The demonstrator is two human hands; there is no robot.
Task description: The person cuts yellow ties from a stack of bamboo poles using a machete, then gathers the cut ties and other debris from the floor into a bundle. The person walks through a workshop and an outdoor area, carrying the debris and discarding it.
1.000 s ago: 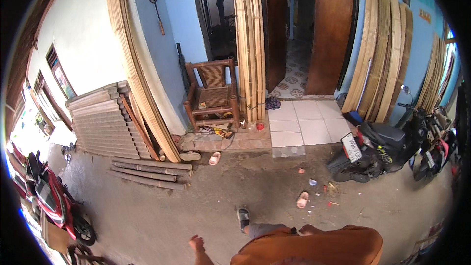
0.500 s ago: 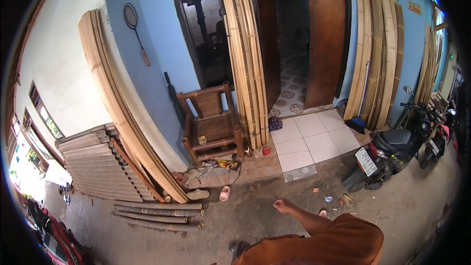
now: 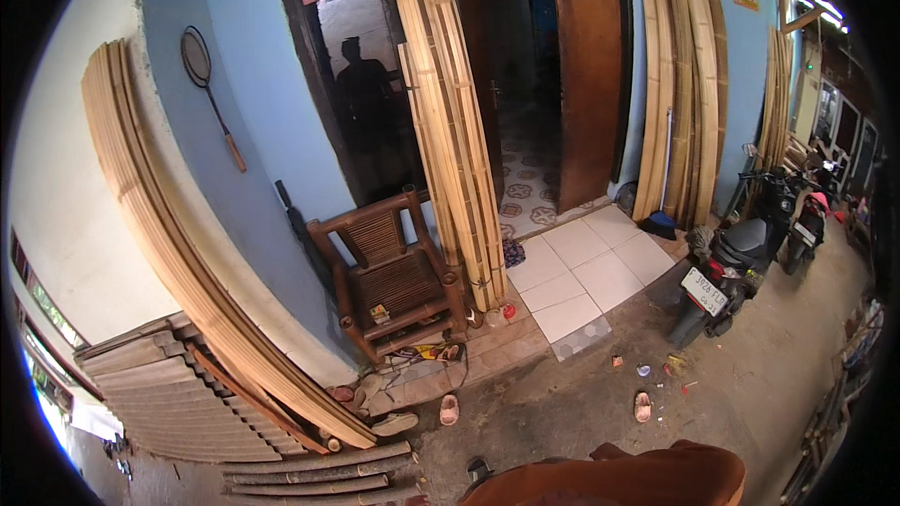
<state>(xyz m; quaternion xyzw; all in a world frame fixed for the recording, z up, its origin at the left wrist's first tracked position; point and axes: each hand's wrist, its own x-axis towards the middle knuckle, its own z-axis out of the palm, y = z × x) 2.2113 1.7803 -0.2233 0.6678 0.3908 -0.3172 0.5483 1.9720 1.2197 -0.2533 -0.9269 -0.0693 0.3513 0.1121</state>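
Note:
My brown-orange shirt (image 3: 647,478) fills the bottom edge. Just above it peeks a small dark patch that may be part of my right hand (image 3: 609,451); its fingers cannot be made out, and no held thing shows. My left hand is out of view. Nearest to me on the ground are a pink sandal (image 3: 642,406) on the right and another pink sandal (image 3: 449,409) farther left. A dark shoe tip (image 3: 478,470) shows beside the shirt. Lengths of bamboo pole (image 3: 319,473) lie on the ground at lower left.
A bamboo armchair (image 3: 389,272) stands by the blue wall. Tall split-bamboo bundles (image 3: 450,122) lean beside the open brown door (image 3: 592,75) and farther right (image 3: 684,94). Corrugated sheets (image 3: 178,394) are stacked at left. A parked motorbike (image 3: 741,248) stands beyond white tiles (image 3: 572,258).
The view has shifted and tilted, bringing the chair and poles lower. My right hand and forearm, plainly visible before, have dropped almost wholly behind my shirt.

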